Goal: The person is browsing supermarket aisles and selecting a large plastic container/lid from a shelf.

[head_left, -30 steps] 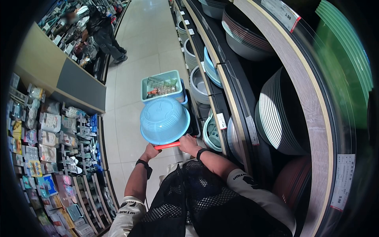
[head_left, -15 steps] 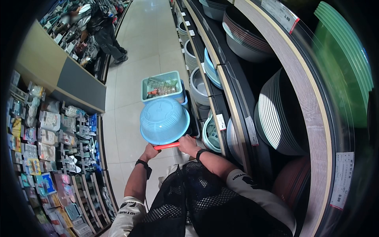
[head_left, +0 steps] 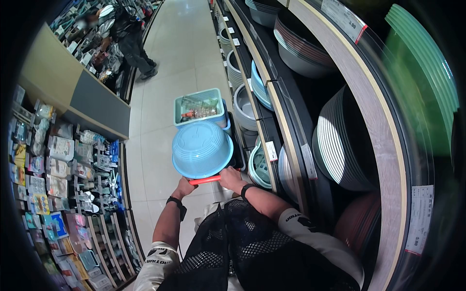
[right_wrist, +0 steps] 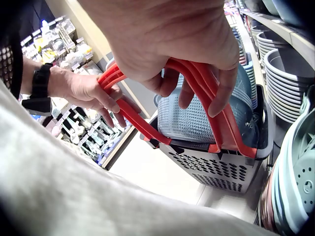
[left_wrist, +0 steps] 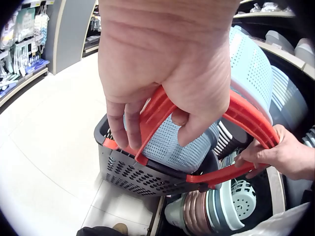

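My left hand (head_left: 185, 186) and right hand (head_left: 231, 178) both hold the red handle (head_left: 206, 179) of a dark grey shopping basket (left_wrist: 133, 172). In the left wrist view the left fingers hang curled over one end of the handle, the thumb on its other side. The right wrist view has the right fingers bent over the opposite end. A light blue perforated colander (head_left: 201, 148) lies upside down on top of the basket's load. Just beyond it is a stack of pale green rectangular baskets (head_left: 177, 118), the top one containing clear-wrapped items (head_left: 199, 109).
Shelves with stacked basins (head_left: 347, 140) and colanders (head_left: 262, 162) run close along the right. Packaged goods (head_left: 60, 150) hang on the left-hand rack. A tiled aisle floor (head_left: 170, 53) stretches ahead, where a person (head_left: 128, 41) stands at a far-left display.
The far person's upper body and arm have shifted slightly at the display. My hands keep their hold on the handle, and the basket with its load stays in place.
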